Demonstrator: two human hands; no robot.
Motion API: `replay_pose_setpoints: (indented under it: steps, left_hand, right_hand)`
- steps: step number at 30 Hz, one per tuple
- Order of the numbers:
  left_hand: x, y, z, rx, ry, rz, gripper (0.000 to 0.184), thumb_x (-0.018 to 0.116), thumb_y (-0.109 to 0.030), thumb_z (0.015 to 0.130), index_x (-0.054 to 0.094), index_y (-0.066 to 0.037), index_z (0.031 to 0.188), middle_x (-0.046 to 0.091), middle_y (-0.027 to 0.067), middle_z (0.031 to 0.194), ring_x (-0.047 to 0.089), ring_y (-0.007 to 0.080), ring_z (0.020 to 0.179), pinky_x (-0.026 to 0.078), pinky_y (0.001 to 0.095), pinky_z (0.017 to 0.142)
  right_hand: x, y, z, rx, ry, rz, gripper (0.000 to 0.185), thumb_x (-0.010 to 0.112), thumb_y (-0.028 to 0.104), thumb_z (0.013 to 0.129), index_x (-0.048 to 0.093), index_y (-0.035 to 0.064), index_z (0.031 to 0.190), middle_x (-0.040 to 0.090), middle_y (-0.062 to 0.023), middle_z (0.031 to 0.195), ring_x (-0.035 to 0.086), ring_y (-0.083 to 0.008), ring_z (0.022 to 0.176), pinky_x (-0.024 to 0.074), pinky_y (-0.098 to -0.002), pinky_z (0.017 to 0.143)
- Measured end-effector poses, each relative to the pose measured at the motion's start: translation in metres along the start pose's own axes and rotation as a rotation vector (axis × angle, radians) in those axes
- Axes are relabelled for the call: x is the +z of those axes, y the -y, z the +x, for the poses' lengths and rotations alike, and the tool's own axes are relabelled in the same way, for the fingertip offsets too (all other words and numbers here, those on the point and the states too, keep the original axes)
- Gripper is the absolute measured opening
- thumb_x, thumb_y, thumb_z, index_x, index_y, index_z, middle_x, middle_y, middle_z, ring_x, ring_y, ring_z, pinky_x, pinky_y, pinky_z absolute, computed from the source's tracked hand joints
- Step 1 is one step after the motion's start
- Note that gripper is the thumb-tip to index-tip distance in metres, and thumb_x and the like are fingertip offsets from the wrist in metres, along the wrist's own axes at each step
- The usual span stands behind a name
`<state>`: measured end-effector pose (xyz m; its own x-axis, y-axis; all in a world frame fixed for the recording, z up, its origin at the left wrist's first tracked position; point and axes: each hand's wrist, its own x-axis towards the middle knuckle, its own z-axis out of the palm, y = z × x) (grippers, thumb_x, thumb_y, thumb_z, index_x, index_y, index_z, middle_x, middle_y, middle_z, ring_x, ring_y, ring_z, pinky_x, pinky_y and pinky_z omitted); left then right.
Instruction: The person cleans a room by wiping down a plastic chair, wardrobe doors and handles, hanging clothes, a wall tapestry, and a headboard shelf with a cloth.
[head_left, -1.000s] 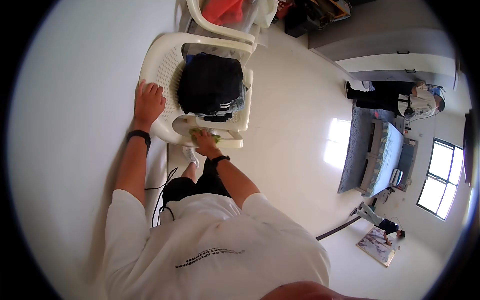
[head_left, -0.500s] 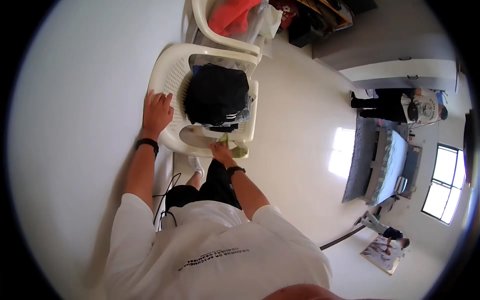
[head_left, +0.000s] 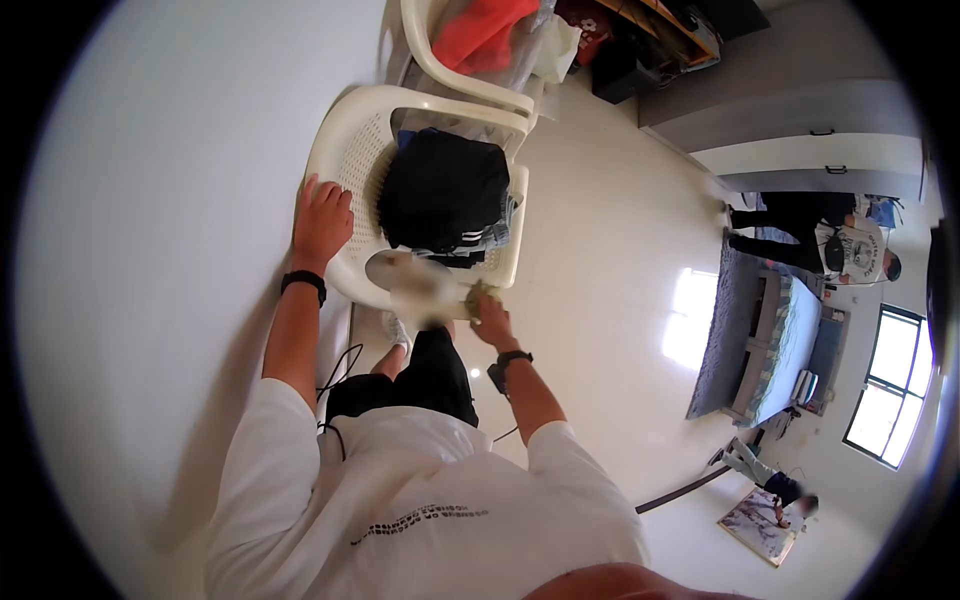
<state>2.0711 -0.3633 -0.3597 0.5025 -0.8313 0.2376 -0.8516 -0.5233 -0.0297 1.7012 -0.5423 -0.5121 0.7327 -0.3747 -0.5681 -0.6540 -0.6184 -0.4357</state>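
Note:
My left hand [head_left: 324,222] grips the top edge of a cream plastic chair's [head_left: 340,130] perforated backrest, fingers bent over it. A crumpled green cloth [head_left: 477,298] is bunched in the closed fingers of my right hand [head_left: 492,322], at the front end of the near armrest. Part of that armrest is blurred. On the seat sits a stack of folded dark clothes [head_left: 445,190], a black garment on top and greyish and striped edges beneath.
Another cream chair [head_left: 425,60] holding a red cloth [head_left: 480,35] stands beyond. A person [head_left: 850,245] stands near a bed [head_left: 785,340] by grey cabinets [head_left: 780,130]. Another person [head_left: 785,490] is by a framed picture [head_left: 755,525]. A wall [head_left: 180,250] runs close on the left.
My right hand has slid the green cloth rightward along the armrest to its front end. My left hand stays on the backrest. The whole view has shifted slightly.

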Motion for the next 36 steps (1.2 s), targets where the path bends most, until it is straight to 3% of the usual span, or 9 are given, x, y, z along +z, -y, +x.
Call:
replay_pose_setpoints:
  steps: [7, 11, 16, 21, 23, 25, 29, 33, 36]
  left_hand:
    - [-0.001, -0.002, 0.001, -0.011, 0.015, 0.024, 0.010, 0.061, -0.018, 0.084, 0.063, -0.011, 0.092, 0.063, 0.0029, 0.096, 0.055, 0.0171, 0.109, 0.028, 0.0454, 0.117]
    - [-0.001, -0.002, 0.001, -0.017, 0.041, 0.024, 0.011, 0.061, -0.018, 0.085, 0.063, -0.011, 0.094, 0.063, 0.0025, 0.097, 0.055, 0.0165, 0.111, 0.026, 0.0452, 0.118]
    - [0.000, -0.001, 0.001, -0.016, 0.048, 0.005, 0.012, 0.061, -0.017, 0.085, 0.064, -0.011, 0.095, 0.064, 0.0022, 0.098, 0.056, 0.0161, 0.112, 0.026, 0.0452, 0.118]
    - [-0.003, -0.002, 0.002, -0.017, 0.053, -0.012, 0.012, 0.060, -0.015, 0.084, 0.064, -0.010, 0.094, 0.064, 0.0025, 0.097, 0.057, 0.0166, 0.111, 0.026, 0.0455, 0.118]
    - [0.000, -0.002, 0.001, -0.018, 0.050, -0.002, 0.013, 0.060, -0.015, 0.083, 0.064, -0.010, 0.095, 0.064, 0.0026, 0.097, 0.057, 0.0166, 0.111, 0.027, 0.0456, 0.118]
    - [0.003, -0.001, 0.001, -0.020, 0.052, 0.017, 0.013, 0.060, -0.015, 0.083, 0.065, -0.010, 0.095, 0.065, 0.0026, 0.097, 0.057, 0.0166, 0.111, 0.027, 0.0457, 0.117]
    - [0.003, 0.002, -0.001, 0.000, 0.012, -0.019, 0.014, 0.060, -0.015, 0.083, 0.065, -0.010, 0.094, 0.065, 0.0026, 0.098, 0.057, 0.0165, 0.111, 0.027, 0.0463, 0.117]
    - [-0.002, -0.001, 0.002, 0.008, 0.009, 0.021, 0.013, 0.059, -0.016, 0.083, 0.065, -0.010, 0.093, 0.064, 0.0030, 0.098, 0.057, 0.0171, 0.110, 0.027, 0.0464, 0.117]
    - [0.002, 0.000, 0.001, 0.011, 0.017, 0.022, 0.013, 0.059, -0.016, 0.083, 0.065, -0.010, 0.093, 0.064, 0.0030, 0.098, 0.057, 0.0170, 0.109, 0.028, 0.0460, 0.117]
  right_hand:
    - [0.039, 0.033, 0.028, 0.378, -0.129, -0.066, 0.074, 0.065, 0.038, 0.082, 0.036, 0.0184, 0.147, 0.044, -0.0185, 0.143, 0.044, -0.0389, 0.132, 0.0332, -0.0655, 0.103]
    - [0.145, 0.067, 0.085, 0.101, -0.022, -0.067, 0.073, 0.063, 0.030, 0.083, 0.035, 0.0043, 0.146, 0.043, -0.0231, 0.141, 0.048, -0.0440, 0.125, 0.0379, -0.0584, 0.103]
    - [0.098, 0.169, 0.053, -0.163, -0.341, 0.165, 0.056, 0.064, 0.020, 0.082, 0.052, 0.0016, 0.133, 0.059, -0.0233, 0.122, 0.060, -0.0425, 0.105, 0.0475, -0.0523, 0.092]
    - [0.015, 0.100, 0.009, -0.203, -0.114, 0.125, 0.043, 0.057, 0.020, 0.092, 0.052, 0.0019, 0.131, 0.056, -0.0202, 0.128, 0.054, -0.0372, 0.118, 0.0424, -0.0474, 0.101]
    - [0.002, 0.063, -0.006, -0.130, -0.150, 0.246, 0.055, 0.059, 0.025, 0.093, 0.043, 0.0046, 0.142, 0.049, -0.0192, 0.141, 0.048, -0.0363, 0.130, 0.0388, -0.0446, 0.109]
    - [0.043, -0.001, 0.005, -0.146, -0.389, 0.094, 0.064, 0.068, 0.014, 0.084, 0.044, 0.0120, 0.143, 0.053, -0.0167, 0.134, 0.051, -0.0394, 0.123, 0.0496, -0.0483, 0.095]
    - [-0.003, 0.009, 0.004, 0.156, 0.001, -0.151, 0.099, 0.082, 0.031, 0.070, 0.029, 0.0084, 0.151, 0.051, -0.0174, 0.134, 0.050, -0.0380, 0.127, 0.0450, -0.0570, 0.100]
    - [0.003, 0.062, 0.019, 0.076, 0.078, -0.172, 0.113, 0.081, 0.039, 0.067, 0.019, 0.0026, 0.154, 0.051, -0.0218, 0.132, 0.051, -0.0398, 0.126, 0.0382, -0.0601, 0.105]
    - [0.041, 0.100, 0.031, -0.097, -0.080, -0.237, 0.085, 0.076, 0.031, 0.072, 0.037, 0.0022, 0.141, 0.053, -0.0234, 0.129, 0.056, -0.0412, 0.119, 0.0446, -0.0508, 0.102]
